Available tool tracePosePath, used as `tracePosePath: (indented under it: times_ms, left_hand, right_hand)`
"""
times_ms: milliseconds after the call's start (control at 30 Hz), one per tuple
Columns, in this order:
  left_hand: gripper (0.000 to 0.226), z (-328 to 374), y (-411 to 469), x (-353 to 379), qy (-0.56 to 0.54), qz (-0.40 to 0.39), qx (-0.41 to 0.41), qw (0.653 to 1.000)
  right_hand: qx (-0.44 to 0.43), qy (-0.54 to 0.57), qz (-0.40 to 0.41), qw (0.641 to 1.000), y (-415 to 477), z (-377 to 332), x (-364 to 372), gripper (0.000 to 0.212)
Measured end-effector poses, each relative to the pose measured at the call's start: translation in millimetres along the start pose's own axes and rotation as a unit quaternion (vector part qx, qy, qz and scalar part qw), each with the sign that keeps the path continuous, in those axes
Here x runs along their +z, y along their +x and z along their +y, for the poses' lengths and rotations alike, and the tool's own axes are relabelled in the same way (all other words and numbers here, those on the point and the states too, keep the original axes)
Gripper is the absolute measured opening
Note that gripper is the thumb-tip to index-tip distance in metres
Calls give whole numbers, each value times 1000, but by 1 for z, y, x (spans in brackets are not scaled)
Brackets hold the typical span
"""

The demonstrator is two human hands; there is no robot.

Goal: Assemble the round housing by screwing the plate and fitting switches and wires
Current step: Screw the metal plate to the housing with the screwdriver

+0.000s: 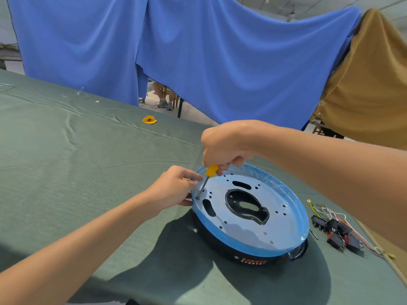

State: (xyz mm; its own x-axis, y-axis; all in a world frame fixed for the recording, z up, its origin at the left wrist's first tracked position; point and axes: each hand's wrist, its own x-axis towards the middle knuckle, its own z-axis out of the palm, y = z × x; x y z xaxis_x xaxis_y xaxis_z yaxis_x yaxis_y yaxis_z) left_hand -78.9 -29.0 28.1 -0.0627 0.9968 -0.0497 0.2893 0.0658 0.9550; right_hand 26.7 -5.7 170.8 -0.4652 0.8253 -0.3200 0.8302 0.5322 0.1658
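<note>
The round black housing (246,254) lies on the green cloth, its rim wrapped in blue film. A pale metal plate (275,203) with slots and holes sits inside it. My right hand (222,148) grips a yellow-handled screwdriver (211,170); its tip stands on a screw (197,197) at the plate's left edge. My left hand (176,186) holds the housing's left rim, thumb below, fingers curled next to the screwdriver shaft. Black switches (339,233) with red and white wires (326,211) lie in a heap to the right of the housing.
The green-covered table (77,161) stretches far to the left. A small yellow object (149,119) lies near its far edge. Blue cloth (198,51) and tan cloth (370,84) hang behind. A seated person's legs (164,95) show through a gap in the blue cloth.
</note>
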Motion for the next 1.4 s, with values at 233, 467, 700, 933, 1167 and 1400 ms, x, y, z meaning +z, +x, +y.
tracePosePath:
  times_ms: [233,467,700,933,1167,1400]
  left_hand:
    - [23,10,-9,-3,9,-26,13,1000]
    - [20,25,-9,-1,-16,66,166,984]
    - [11,21,-4,-5,-4,70,196,978]
    - [12,21,-8,-10,-22,26,217,976]
    - [12,23,-3,1,-29,69,234,969]
    - [26,28,-7,0,-60,-8,233,971]
  right_hand:
    - [12,21,-25,999,0,-10,-6,27]
    - [-15,21,64,998,5,-7,-1,25]
    - [-83,164,147,972,-4,10,-3,13]
    - [-124,131,195,964,-14,25,-4,16]
    - [-104,103,233,961,-4,26,2,36]
    - [-153,51,230,960,-11,29,-4,3]
